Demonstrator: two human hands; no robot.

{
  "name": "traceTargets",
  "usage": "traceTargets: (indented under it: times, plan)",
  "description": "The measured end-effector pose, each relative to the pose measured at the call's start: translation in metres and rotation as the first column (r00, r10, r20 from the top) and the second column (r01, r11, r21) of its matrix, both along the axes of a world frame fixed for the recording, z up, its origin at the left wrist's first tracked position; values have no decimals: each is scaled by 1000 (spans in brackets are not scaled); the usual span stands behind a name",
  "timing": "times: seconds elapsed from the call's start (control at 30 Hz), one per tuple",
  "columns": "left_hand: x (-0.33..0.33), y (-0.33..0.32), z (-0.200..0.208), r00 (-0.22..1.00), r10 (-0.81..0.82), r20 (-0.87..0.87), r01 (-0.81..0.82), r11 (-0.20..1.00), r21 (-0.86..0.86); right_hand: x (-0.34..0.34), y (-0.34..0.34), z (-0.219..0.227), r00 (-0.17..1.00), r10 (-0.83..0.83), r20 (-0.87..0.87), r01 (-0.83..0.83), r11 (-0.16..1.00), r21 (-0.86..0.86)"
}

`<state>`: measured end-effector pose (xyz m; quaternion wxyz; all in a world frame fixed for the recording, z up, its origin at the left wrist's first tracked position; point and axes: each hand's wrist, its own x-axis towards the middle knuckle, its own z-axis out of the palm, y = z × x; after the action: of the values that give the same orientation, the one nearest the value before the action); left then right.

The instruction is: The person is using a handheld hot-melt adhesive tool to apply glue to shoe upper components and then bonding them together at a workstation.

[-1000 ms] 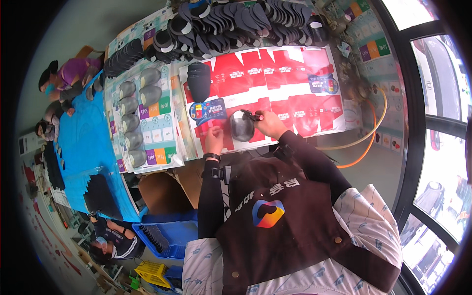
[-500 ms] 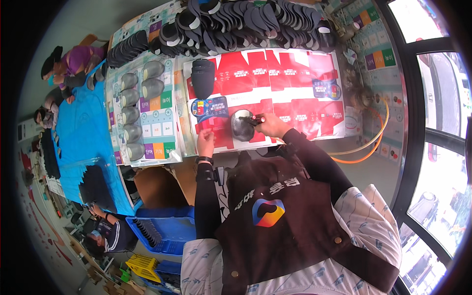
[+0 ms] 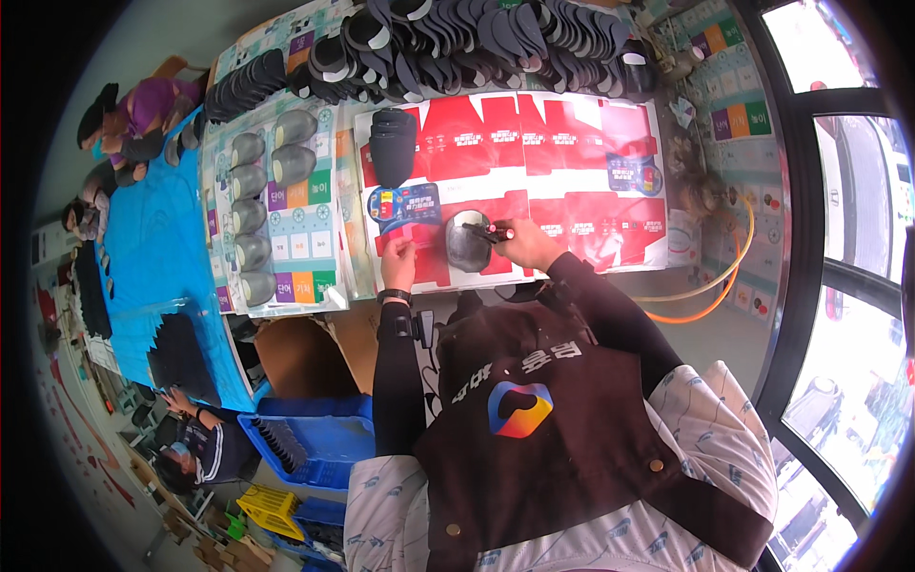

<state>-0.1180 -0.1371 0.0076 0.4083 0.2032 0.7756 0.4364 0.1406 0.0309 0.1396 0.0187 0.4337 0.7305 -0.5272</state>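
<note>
My right hand (image 3: 530, 246) grips a dark pen-shaped tool (image 3: 499, 232) with red on its end. Its tip is over the pale top part of a grey, rounded insole piece (image 3: 468, 250) lying on the red and white printed sheet (image 3: 572, 205). To the left of that piece, my left hand (image 3: 398, 264) is closed in a pinch at the lower edge of a dark blue card (image 3: 404, 206). What its fingers hold, if anything, is too small to make out. A stack of dark insoles (image 3: 393, 148) lies beyond the card.
Rows of black insoles (image 3: 457, 48) line the table's far side. Several grey rounded pieces (image 3: 250, 217) sit at left. Another blue card (image 3: 635, 174) lies at right, near an orange hose (image 3: 717, 297). A blue crate (image 3: 315, 448) stands below; co-workers sit along a blue-covered table (image 3: 157, 257).
My left hand has shifted slightly up toward the blue card, its fingers now at the card's lower edge. My right hand keeps its hold on the tool over the grey piece.
</note>
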Motion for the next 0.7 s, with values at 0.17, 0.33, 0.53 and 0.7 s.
traceTargets:
  times: [0.17, 0.33, 0.53, 0.7]
  plan:
    - [1, -2, -6, 999, -33, -44, 31, 999, -43, -10, 3, 33, 987, 161, 1, -159, 975, -157]
    - [11, 18, 3, 998, -44, -55, 40, 997, -64, 1, 8, 7, 997, 78, -21, -79, 997, -27]
    - [22, 23, 10, 989, -114, -96, 103, 988, -117, 2, 6, 7, 961, 269, -64, -271, 962, -29]
    - [29, 24, 2, 977, -187, -98, 176, 977, -119, 12, 13, 16, 924, 383, -2, -381, 919, -102]
